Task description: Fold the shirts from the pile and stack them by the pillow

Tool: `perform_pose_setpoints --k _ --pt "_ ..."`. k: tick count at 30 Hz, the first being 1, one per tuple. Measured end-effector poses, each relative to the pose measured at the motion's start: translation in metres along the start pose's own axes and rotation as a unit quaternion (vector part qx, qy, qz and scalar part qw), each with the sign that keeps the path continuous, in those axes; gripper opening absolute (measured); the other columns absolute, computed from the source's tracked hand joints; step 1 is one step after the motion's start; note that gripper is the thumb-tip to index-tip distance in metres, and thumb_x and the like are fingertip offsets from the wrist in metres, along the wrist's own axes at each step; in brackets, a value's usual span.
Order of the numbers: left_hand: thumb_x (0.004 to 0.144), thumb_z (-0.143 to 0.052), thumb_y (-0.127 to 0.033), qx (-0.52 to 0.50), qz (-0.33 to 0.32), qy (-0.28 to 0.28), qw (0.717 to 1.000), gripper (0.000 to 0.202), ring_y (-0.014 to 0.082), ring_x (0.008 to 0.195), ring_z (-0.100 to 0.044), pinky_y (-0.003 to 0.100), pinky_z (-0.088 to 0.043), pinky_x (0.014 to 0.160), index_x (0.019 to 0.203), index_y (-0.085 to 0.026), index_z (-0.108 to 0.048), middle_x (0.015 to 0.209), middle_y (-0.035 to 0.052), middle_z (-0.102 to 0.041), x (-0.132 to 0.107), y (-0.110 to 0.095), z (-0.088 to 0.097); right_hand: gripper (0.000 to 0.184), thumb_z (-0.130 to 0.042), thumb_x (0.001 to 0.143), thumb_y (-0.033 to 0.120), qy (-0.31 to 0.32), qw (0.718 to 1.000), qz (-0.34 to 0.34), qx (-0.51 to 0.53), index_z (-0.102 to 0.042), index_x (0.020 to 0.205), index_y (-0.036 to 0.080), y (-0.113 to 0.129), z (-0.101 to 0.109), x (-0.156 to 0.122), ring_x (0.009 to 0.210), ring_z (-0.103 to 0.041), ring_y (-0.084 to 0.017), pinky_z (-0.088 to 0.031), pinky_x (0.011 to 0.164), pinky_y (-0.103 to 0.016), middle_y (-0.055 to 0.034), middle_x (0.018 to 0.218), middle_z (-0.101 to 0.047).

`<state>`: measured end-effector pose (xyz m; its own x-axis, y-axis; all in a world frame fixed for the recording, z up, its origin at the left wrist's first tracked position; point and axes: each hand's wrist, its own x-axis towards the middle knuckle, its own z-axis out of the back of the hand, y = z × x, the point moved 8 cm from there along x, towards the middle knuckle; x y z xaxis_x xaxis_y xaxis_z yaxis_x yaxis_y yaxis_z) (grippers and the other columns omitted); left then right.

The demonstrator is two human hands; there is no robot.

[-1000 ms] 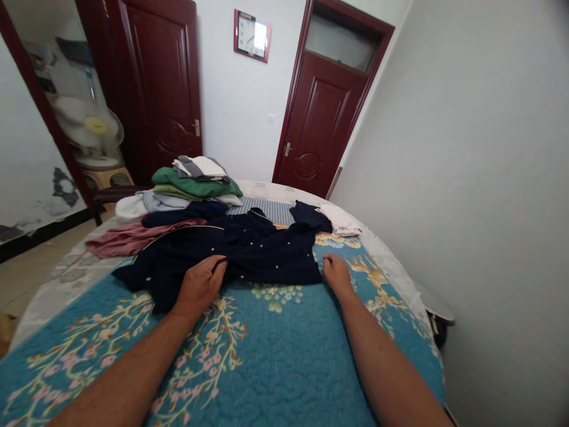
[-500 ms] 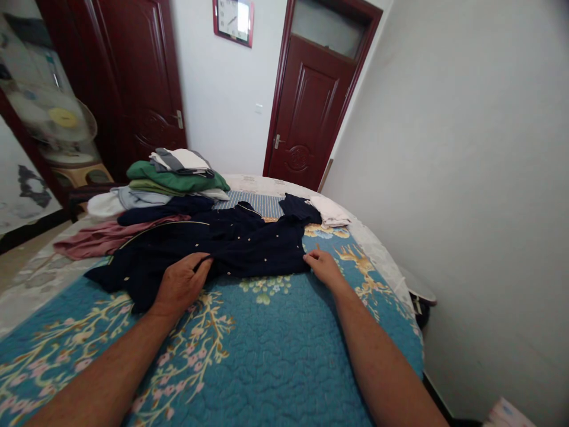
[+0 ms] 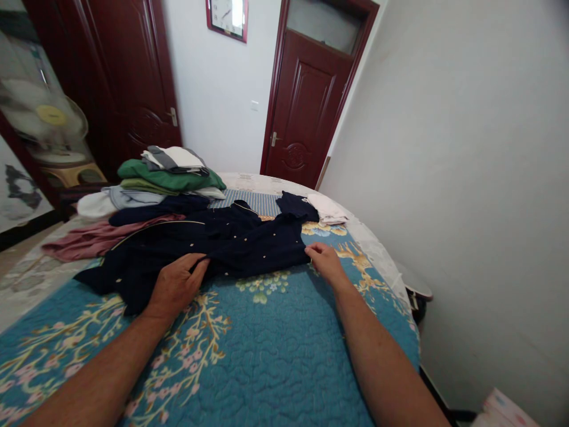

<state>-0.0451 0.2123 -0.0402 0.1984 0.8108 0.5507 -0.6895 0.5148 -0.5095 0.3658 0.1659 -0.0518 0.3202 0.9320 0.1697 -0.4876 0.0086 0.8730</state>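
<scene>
On teal quilt [image 3: 275, 356], dark garment [image 3: 253, 252] — near edge pinched in left hand's [image 3: 175, 284] fingers, right end in right hand's [image 3: 326, 262].

The clock [image 3: 226, 16] is cut by the upper edge; the dark garment [image 3: 253, 252] is partly hidden by the left hand [image 3: 178, 281].

The dark navy garment [image 3: 217, 237], pale-piped and dotted with small light motifs, was laid loosely creased on the teal quilt [image 3: 275, 344], elongated roughly nine-to-three o'clock, its bulk positioned toward nine o'clock from the view's centre.
</scene>
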Motion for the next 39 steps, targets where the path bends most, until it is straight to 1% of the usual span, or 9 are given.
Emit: perform_pose_setpoints --k 4,11,14,18,24,27,31,36,39 --pt "0.096 -0.047 -0.051 0.002 -0.003 0.006 1.0 0.043 0.025 0.1 -0.074 0.035 -0.054 0.1 0.105 -0.02 -0.075 0.107 0.0082 -0.078 -0.001 -0.002 0.0 0.036 -0.065 0.08 0.051 -0.047 0.998 -0.023 0.025 -0.071 0.093 0.018 -0.005 0.015 0.002 0.049 -0.051 -0.013 -0.038 0.049 -0.024 0.0038 0.056 -0.058" --pt "0.098 -0.048 -0.047 0.009 -0.038 0.015 0.999 0.037 0.0238 0.096 -0.072 0.035 -0.054 0.094 0.104 -0.021 -0.074 0.101 0.0071 -0.077 -0.001 -0.014 0.002 0.033 -0.064 0.081 0.052 0.01 0.997 -0.06 0.055 -0.063 0.086 0.019 -0.019 0.014 0.002 0.043 -0.049 -0.012 -0.036 0.044 -0.022 0.006 0.049 -0.054" --pt "0.099 -0.05 -0.043 0.011 -0.093 0.037 0.995 0.032 0.0216 0.093 -0.07 0.033 -0.054 0.089 0.105 -0.022 -0.074 0.098 0.0062 -0.075 -0.006 -0.032 -0.002 0.04 -0.062 0.081 0.06 -0.067 0.981 -0.04 0.176 -0.057 0.094 0.022 -0.015 0.034 0.007 0.042 -0.049 -0.012 -0.036 0.042 -0.022 0.0097 0.048 -0.05" --pt "0.1 -0.052 -0.036 0.043 -0.196 0.091 0.976 0.026 0.0201 0.091 -0.067 0.031 -0.053 0.084 0.106 -0.023 -0.074 0.096 0.0061 -0.072 -0.019 -0.064 -0.016 0.044 -0.068 0.076 0.062 -0.235 0.922 0.006 0.309 -0.051 0.091 0.024 -0.021 0.082 0.006 0.041 -0.045 -0.009 -0.036 0.042 -0.019 0.0128 0.051 -0.044" --pt "0.097 -0.051 -0.022 0.13 -0.282 0.154 0.938 0.024 0.0215 0.086 -0.063 0.034 -0.048 0.075 0.108 -0.024 -0.072 0.093 0.0068 -0.069 -0.034 -0.091 -0.028 0.036 -0.073 0.073 0.047 -0.294 0.897 -0.01 0.33 -0.056 0.092 0.022 -0.038 0.098 0.003 0.042 -0.043 -0.007 -0.036 0.041 -0.019 0.0113 0.058 -0.048" --pt "0.088 -0.053 -0.013 0.169 -0.28 0.159 0.932 0.031 0.0239 0.089 -0.063 0.037 -0.046 0.076 0.112 -0.022 -0.071 0.096 0.0083 -0.07 -0.035 -0.095 -0.023 0.032 -0.069 0.075 0.043 -0.398 0.867 -0.012 0.3 -0.057 0.094 0.021 -0.044 0.126 -0.007 0.049 -0.046 -0.008 -0.042 0.046 -0.02 0.0086 0.067 -0.049" --pt "0.088 -0.053 -0.015 0.146 -0.267 0.169 0.937 0.029 0.023 0.089 -0.065 0.037 -0.048 0.077 0.111 -0.022 -0.07 0.094 0.0081 -0.07 -0.039 -0.098 -0.017 0.021 -0.057 0.079 0.034 -0.602 0.775 -0.011 0.192 -0.058 0.094 0.019 -0.067 0.184 -0.036 0.073 -0.059 -0.015 -0.054 0.068 -0.027 0.0012 0.082 -0.056" --pt "0.096 -0.047 -0.022 0.088 -0.21 0.163 0.96 0.027 0.0199 0.083 -0.07 0.033 -0.053 0.074 0.109 -0.024 -0.071 0.09 0.006 -0.074 -0.038 -0.088 -0.013 0.028 -0.057 0.076 0.036 -0.592 0.789 -0.141 0.083 -0.068 0.094 0.018 -0.121 0.187 -0.034 0.085 -0.066 -0.026 -0.058 0.078 -0.038 -0.0053 0.087 -0.064" --pt "0.098 -0.045 -0.025 0.09 -0.133 0.069 0.985 0.03 0.0205 0.088 -0.071 0.033 -0.055 0.082 0.114 -0.022 -0.071 0.097 0.0081 -0.075 -0.025 -0.069 0.015 0.035 -0.06 0.074 0.041 -0.55 0.815 -0.169 0.072 -0.071 0.097 0.016 -0.138 0.169 -0.026 0.087 -0.067 -0.029 -0.058 0.083 -0.041 -0.0059 0.087 -0.066"
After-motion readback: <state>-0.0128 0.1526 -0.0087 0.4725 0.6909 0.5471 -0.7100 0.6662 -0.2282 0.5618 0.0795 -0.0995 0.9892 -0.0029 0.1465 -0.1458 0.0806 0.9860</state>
